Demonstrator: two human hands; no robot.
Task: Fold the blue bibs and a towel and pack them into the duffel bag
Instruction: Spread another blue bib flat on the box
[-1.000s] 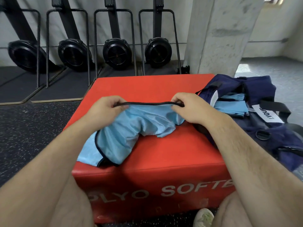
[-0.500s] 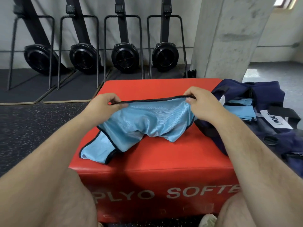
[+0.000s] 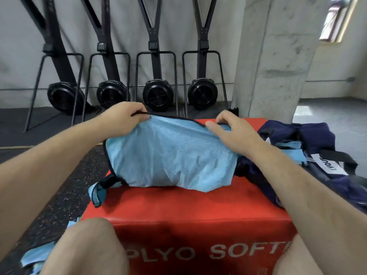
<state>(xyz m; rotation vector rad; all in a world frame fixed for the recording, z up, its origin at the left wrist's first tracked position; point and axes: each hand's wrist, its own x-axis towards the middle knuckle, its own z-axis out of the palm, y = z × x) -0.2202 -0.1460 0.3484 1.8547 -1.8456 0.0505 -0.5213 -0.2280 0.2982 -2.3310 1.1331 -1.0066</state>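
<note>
The blue bib (image 3: 170, 155) is a light, shiny sky-blue mesh with a faint horizontal weave and a thin black binding along its edges. It is held up by its top hem above the red plyo box (image 3: 198, 211), and its body hangs in soft wrinkles down to the box top. A loose corner with black trim (a strap or armhole edge, hard to tell which) trails off the box's left edge.

The left hand (image 3: 124, 118) pinches the black hem at the bib's upper left corner, thumb and curled fingers closed on the fabric. The right hand (image 3: 232, 132) grips the upper right corner, its forefinger stretched along the cloth and the other fingers curled over the edge.

Just right of the box lies the navy duffel bag (image 3: 321, 135), open, with folded blue bibs (image 3: 294, 153) inside and a white label beside a black strap. More blue cloth (image 3: 35, 255) lies on the dark speckled floor at lower left, next to the person's knee.

Behind the box, four black fan machines (image 3: 157, 95) stand in a row against the pale wall, beside a concrete pillar (image 3: 278, 56).
</note>
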